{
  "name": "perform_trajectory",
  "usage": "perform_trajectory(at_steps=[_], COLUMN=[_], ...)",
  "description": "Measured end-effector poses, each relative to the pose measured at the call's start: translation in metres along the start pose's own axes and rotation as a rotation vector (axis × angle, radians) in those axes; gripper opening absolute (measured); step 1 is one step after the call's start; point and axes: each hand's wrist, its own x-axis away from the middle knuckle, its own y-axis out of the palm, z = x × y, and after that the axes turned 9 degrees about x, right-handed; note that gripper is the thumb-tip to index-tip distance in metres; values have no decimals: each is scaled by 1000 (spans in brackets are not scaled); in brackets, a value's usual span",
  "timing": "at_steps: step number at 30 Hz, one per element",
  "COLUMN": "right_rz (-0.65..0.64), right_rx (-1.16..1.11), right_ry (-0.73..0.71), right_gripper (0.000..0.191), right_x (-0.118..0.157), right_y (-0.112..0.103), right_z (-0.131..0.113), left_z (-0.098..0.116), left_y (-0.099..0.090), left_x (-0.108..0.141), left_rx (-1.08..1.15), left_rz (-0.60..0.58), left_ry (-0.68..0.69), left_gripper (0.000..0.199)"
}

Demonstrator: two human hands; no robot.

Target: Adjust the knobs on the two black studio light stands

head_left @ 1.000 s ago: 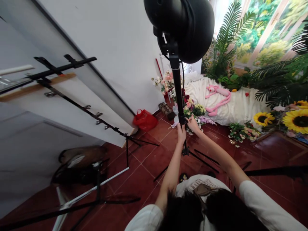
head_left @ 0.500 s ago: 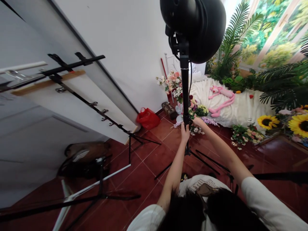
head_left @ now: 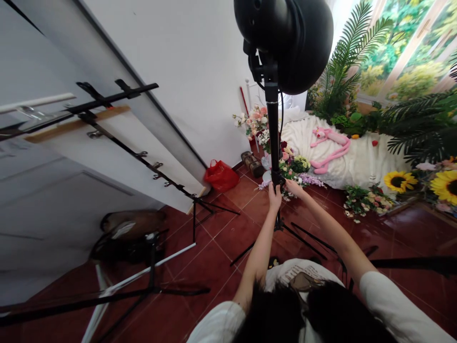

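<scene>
A black light stand [head_left: 273,138] rises upright in front of me, with a large black studio light [head_left: 285,45] mounted on top. My left hand [head_left: 274,196] is wrapped round the stand's pole just below a joint. At that joint, my right hand [head_left: 293,187] closes on a dark clamp knob [head_left: 281,181] from the right side; its fingertips are partly hidden. The stand's legs [head_left: 303,240] spread over the red tiled floor near my feet.
To the left, a rack with metal clips [head_left: 143,155] stands before white boards [head_left: 153,171]. A red plastic bag [head_left: 221,175] sits by the wall. White fabric bearing a pink plush toy [head_left: 332,138], palm leaves [head_left: 342,57] and sunflowers [head_left: 400,181] lie to the right. More stand legs [head_left: 153,289] cross the floor.
My right hand has shifted slightly left and down against the clamp. The light and the pole's top lean a little farther left in view. My left hand keeps its grip.
</scene>
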Motion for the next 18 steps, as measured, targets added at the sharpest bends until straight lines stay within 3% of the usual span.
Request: perform_trajectory(at_steps=[5, 8, 13, 18], right_rz=[111, 117, 52, 117], right_rx=[-298, -387, -136, 296], right_ry=[-131, -109, -39, 62], right_gripper=[44, 50, 58, 60], right_x=[15, 20, 19, 13], right_y=[20, 22, 0, -24], right_z=[10, 11, 12, -6], left_z=[-1, 0, 1, 2], left_y=[0, 1, 0, 0], left_x=[0, 0, 0, 0], left_rx=[1, -9, -14, -17], left_rz=[-6, 10, 3, 0], left_ry=[-5, -56, -61, -36], left_gripper=[57, 58, 57, 54])
